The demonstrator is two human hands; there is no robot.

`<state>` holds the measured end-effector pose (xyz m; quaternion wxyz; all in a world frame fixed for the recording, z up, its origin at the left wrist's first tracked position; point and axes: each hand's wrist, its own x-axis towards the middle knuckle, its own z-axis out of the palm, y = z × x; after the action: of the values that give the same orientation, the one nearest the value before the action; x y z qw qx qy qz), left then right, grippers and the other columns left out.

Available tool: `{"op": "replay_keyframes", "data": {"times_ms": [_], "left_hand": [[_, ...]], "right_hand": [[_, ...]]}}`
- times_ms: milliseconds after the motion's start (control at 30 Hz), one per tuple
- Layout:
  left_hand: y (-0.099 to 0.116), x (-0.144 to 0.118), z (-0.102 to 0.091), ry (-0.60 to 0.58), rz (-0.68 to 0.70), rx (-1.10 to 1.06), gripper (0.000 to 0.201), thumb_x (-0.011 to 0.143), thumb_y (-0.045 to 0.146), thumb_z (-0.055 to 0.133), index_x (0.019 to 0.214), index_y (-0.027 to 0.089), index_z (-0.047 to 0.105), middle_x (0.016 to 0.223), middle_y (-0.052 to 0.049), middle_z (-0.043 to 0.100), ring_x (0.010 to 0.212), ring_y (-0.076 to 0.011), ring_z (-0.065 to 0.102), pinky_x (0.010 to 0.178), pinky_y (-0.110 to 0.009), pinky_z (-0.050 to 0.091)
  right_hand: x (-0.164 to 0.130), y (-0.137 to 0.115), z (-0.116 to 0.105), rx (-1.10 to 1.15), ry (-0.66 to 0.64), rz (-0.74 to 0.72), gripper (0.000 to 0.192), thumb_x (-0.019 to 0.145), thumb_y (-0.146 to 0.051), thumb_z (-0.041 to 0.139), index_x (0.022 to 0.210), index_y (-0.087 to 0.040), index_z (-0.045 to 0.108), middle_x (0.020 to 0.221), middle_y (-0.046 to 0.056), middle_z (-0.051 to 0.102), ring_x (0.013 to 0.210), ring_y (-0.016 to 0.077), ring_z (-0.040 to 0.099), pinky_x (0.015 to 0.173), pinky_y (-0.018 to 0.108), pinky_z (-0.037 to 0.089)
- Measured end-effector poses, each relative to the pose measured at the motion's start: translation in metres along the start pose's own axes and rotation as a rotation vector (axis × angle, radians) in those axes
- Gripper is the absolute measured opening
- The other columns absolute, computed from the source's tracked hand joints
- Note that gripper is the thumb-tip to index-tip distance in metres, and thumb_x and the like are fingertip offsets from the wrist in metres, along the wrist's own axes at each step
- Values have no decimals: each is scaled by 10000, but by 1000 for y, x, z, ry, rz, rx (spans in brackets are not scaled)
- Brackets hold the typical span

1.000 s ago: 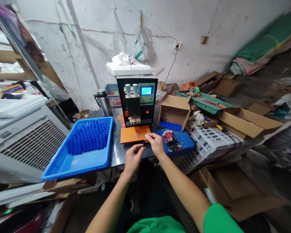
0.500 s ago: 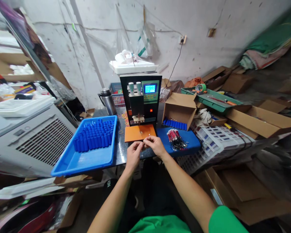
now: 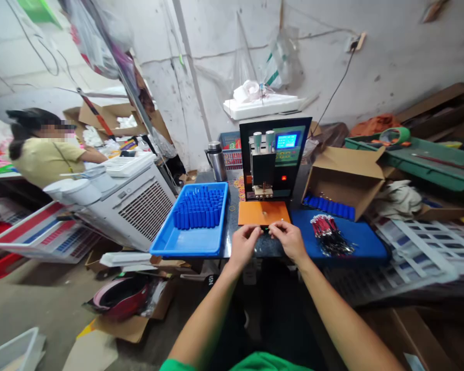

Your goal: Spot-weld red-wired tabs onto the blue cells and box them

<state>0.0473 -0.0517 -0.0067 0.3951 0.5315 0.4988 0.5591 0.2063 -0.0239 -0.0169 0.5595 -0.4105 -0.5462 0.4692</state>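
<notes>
Between your two hands, at the table's near edge, you pinch a small dark piece [image 3: 268, 230] too tiny to name, its length running hand to hand. Your left hand [image 3: 244, 246] and right hand [image 3: 290, 240] each close their fingertips on one end, equally near. Just beyond lies the orange plate [image 3: 263, 213] under the spot welder [image 3: 272, 157]. The blue tray [image 3: 178, 242] at the left edge holds upright blue cells [image 3: 199, 208]; the cardboard box [image 3: 346, 175] holds more, and a wire bundle [image 3: 328, 236] lies on the blue pad [image 3: 365, 245].
</notes>
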Motion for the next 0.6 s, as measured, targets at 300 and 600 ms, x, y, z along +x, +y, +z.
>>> {"op": "replay_keyframes", "data": {"times_ms": [300,600], "left_hand": [[-7,75,-130,106,118,1190,413,789,201,672,1202,183,659,1074,-133,646,1010,-308,623,881,-389,475],[-17,78,-129,2,193,1277,226,794,144,586,1003,192,659,1040,-128,643,994,-291,608,843,-363,455]], "right_hand": [[-6,16,-14,56,71,72,315,698,-488,752,692,-182,678,621,29,636,542,151,566,564,290,488],[-8,15,-13,18,47,50,315,720,-494,726,676,-187,668,608,26,632,541,154,563,562,292,488]]}}
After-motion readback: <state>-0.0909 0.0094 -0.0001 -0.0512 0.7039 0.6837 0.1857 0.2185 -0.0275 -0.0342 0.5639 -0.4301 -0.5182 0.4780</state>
